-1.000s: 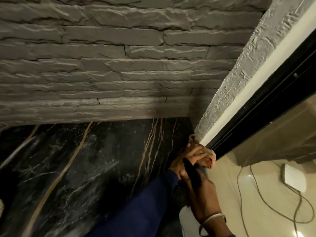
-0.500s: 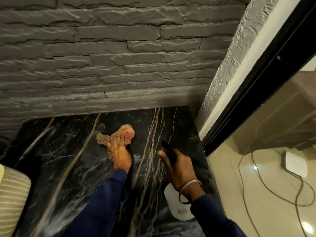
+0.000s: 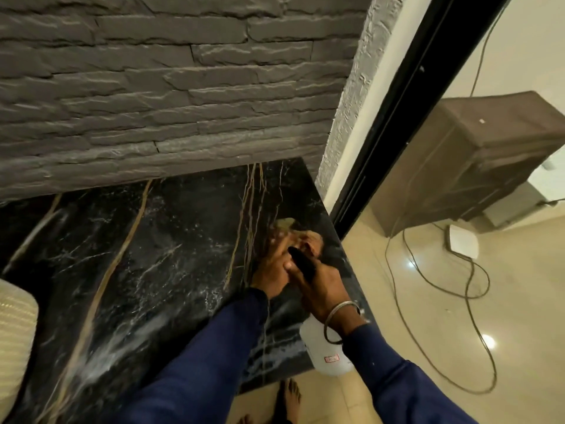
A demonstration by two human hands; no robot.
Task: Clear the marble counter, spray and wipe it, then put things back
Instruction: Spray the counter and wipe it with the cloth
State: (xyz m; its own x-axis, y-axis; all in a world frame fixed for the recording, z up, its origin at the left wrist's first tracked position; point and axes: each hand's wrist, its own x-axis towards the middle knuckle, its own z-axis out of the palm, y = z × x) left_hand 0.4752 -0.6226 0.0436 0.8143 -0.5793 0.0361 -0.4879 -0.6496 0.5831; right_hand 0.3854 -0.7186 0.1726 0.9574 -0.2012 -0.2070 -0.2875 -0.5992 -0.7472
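Black marble counter (image 3: 146,270) with gold veins, and it's streaky wet out to the left of my hands. My left hand (image 3: 273,267) is pressed flat-ish down on the cloth (image 3: 293,232), a tan rag bunched under and just past my fingers, right by the counter's right edge near the back corner. My right hand (image 3: 321,289) sits right up against the left one, touching it, wrapped around the black trigger head of the spray bottle (image 3: 327,350). The white body of the bottle hangs below my wrist, over the front right corner of the counter. There's a metal bangle (image 3: 342,319) on that wrist. Both sleeves are dark blue. The grey stone wall (image 3: 168,102) is straight ahead beyond my fingers. Far off to my left there's a cream ribbed thing (image 3: 15,338) at the edge, can't tell what it is.
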